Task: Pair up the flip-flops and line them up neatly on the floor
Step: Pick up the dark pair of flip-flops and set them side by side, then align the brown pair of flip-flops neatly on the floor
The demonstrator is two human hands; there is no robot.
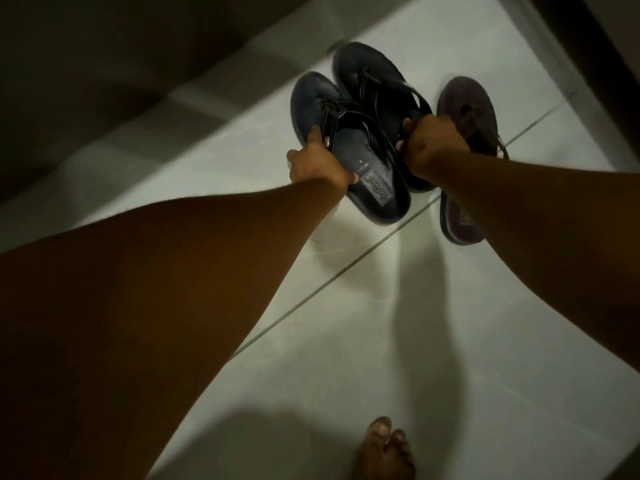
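Two black flip-flops sit side by side on the white tiled floor, toes pointing away from me. My left hand (320,164) grips the outer edge of the left black flip-flop (349,143) near its strap. My right hand (434,143) is closed over the strap and heel part of the right black flip-flop (367,81), hiding its heel. A single brown flip-flop (464,98) lies just right of them, partly covered by my right forearm. Whether the black soles rest fully on the floor I cannot tell.
A raised tiled step or ledge (180,109) runs diagonally along the far left, dark beyond it. A dark wall or door edge (588,46) stands at the top right. My bare foot (384,452) is at the bottom. Pale floor tiles (398,341) spread between.
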